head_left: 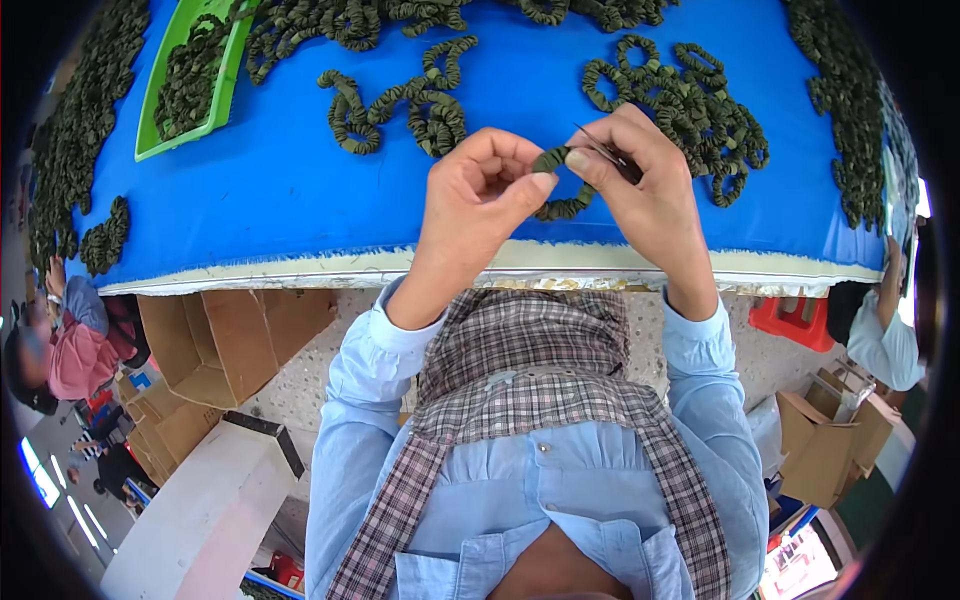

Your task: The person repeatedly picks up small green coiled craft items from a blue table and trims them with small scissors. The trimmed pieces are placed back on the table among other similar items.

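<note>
Between my hands, above the near edge of the blue tabletop, is a dark green fabric scrunchie [566,209]. My left hand [480,190] is closed, pinching its left side between thumb and fingers. My right hand [640,180] is closed around slim metal thread snips [604,150], whose thin tip points up and left; most of the tool is hidden in the palm. The right thumb and finger also meet the scrunchie's upper edge. Just beyond the right hand lies a pile of scrunchies [690,110]. A few loose scrunchies [432,118] lie beyond my left hand.
A green tray [225,95] holding scrunchies stands at the far left. More scrunchies are heaped along the left [85,110], far and right [845,120] sides. Below the table are cardboard boxes [215,350] and a red stool [790,322]. Other people sit at both ends.
</note>
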{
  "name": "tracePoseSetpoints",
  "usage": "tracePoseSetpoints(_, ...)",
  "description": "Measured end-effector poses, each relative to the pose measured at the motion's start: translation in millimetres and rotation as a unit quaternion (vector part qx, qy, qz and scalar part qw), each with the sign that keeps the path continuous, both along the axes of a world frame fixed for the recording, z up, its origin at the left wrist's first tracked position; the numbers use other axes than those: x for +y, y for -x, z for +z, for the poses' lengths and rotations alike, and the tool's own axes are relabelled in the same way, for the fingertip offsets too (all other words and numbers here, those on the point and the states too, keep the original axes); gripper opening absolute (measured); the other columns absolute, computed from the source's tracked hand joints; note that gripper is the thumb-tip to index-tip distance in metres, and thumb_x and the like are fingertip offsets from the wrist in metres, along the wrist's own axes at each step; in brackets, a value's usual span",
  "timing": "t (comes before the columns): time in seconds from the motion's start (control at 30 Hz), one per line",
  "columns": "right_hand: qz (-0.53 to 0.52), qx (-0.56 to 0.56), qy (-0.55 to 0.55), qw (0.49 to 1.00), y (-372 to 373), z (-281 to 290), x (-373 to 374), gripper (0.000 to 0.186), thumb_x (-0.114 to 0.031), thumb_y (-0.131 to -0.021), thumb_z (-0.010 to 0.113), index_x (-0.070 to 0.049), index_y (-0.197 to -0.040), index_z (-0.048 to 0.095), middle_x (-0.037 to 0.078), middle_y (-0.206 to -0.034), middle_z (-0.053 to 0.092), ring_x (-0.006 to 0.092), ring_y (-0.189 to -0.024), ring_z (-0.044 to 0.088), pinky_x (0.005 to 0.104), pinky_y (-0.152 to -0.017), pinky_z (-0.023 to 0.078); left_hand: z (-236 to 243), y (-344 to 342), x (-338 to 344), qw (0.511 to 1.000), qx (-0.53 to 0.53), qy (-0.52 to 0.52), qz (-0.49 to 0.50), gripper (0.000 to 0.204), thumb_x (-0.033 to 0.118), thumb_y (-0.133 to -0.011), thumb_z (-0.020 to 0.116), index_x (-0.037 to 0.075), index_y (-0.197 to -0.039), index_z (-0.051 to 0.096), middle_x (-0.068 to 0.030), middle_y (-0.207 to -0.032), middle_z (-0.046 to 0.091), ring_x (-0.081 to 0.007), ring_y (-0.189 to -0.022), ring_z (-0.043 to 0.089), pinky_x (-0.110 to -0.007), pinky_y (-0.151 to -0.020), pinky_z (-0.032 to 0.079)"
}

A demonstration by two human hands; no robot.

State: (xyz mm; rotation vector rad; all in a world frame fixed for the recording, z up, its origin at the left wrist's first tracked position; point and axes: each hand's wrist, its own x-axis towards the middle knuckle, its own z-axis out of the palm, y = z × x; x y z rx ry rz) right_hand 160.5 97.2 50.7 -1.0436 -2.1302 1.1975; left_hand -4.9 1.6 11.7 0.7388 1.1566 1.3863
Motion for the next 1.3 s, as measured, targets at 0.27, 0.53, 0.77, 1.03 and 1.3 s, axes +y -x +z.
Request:
tracePoseSetpoints(0.27, -0.002, 0.056, -0.212, 0.976, 17.0, -13.1, -17.7, 0.045, -0.017, -0.082, 0.078, -0.001, -0.121, 0.063, 0.011, -0.094, 0.058, 0.0242, -0.085, 0.057, 0.0341, -0.068, 0.047, 1.7, 5.7, -7.0, 0.985, -0.118, -0.027, 0.124, 0.020, 0.000, -0.088, 0.069, 0.003, -0.105, 0.060, -0.0003, -0.091, 0.064, -0.0080, -0.083, 0.063, -0.022, -0.071, 0.050)
tracePoseSetpoints(0.53, -0.036, 0.090, -0.325, 0.941, 16.5, -31.1, -29.5, 0.035, -0.004, -0.068, 0.082, -0.008, -0.102, 0.074, 0.003, -0.083, 0.061, 0.0193, -0.071, 0.056, 0.0315, -0.058, 0.044, -2.8, 3.9, -12.3, 0.971, -0.198, -0.035, 0.126, 0.020, -0.001, -0.088, 0.070, 0.005, -0.104, 0.060, -0.0042, -0.090, 0.067, -0.0117, -0.083, 0.066, -0.024, -0.073, 0.051)
tracePoseSetpoints(0.77, -0.035, 0.089, -0.348, 0.933, 16.5, -33.6, -27.8, 0.040, -0.005, -0.067, 0.083, -0.008, -0.106, 0.074, 0.002, -0.083, 0.061, 0.0187, -0.070, 0.053, 0.0309, -0.058, 0.043, -7.6, 5.4, -12.1, 0.969, -0.216, -0.035, 0.113, 0.022, 0.001, -0.087, 0.072, 0.004, -0.106, 0.061, -0.0057, -0.091, 0.070, -0.0113, -0.083, 0.067, -0.024, -0.073, 0.052)
tracePoseSetpoints(1.03, -0.031, 0.090, -0.373, 0.923, 15.1, -35.3, -26.4, 0.045, -0.005, -0.065, 0.084, -0.009, -0.109, 0.074, 0.002, -0.085, 0.061, 0.0181, -0.069, 0.053, 0.0308, -0.057, 0.043, -9.1, 2.8, -11.6, 0.969, -0.218, -0.025, 0.111, 0.021, 0.001, -0.087, 0.073, 0.003, -0.105, 0.063, -0.0042, -0.091, 0.070, -0.0101, -0.080, 0.066, -0.023, -0.071, 0.051)
tracePoseSetpoints(1.3, -0.029, 0.072, -0.418, 0.905, 14.8, -37.0, -22.3, 0.046, -0.005, -0.063, 0.085, -0.009, -0.107, 0.074, 0.002, -0.086, 0.062, 0.0182, -0.070, 0.055, 0.0310, -0.058, 0.044, -9.1, -1.2, -10.1, 0.969, -0.210, -0.017, 0.128, 0.022, 0.001, -0.086, 0.074, 0.003, -0.105, 0.063, -0.0041, -0.090, 0.070, -0.0093, -0.078, 0.065, -0.023, -0.068, 0.050)
